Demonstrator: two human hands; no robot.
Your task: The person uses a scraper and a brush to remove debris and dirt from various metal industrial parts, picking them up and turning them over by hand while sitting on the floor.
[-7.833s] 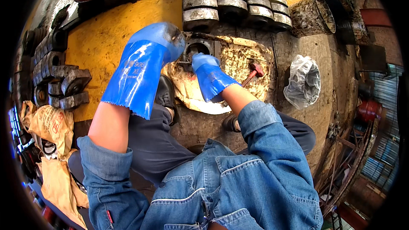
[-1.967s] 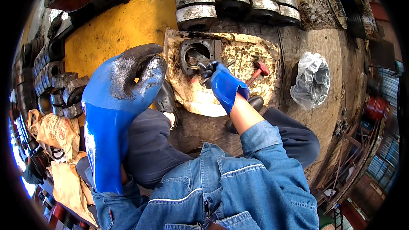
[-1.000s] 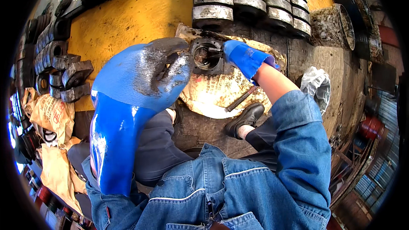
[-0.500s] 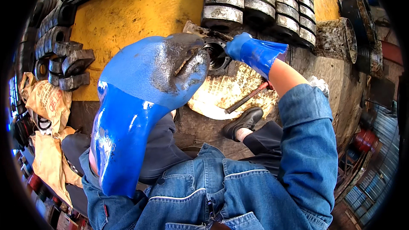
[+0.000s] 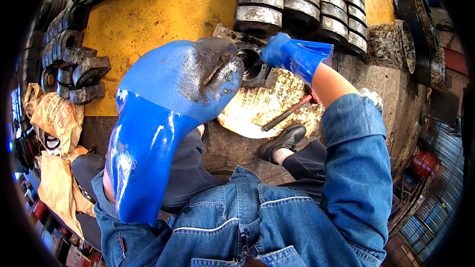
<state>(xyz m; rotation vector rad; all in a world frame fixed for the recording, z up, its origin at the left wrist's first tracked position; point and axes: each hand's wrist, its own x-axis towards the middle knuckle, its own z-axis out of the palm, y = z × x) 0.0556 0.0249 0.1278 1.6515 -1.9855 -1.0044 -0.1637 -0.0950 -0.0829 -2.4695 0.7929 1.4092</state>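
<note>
Altogether, two gloved hands flank one metal block near one hammer.

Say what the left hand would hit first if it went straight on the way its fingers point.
Probably the dark metal block with the round opening, just past the fingertips of the left hand. Depth is unclear in this single view; they may already touch.

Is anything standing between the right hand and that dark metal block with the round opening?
Nothing visible does: the right hand is at the right edge of the metal block; contact is unclear. The hammer lies clear, nearer the person. The left hand hides the block's left edge from view.
</note>
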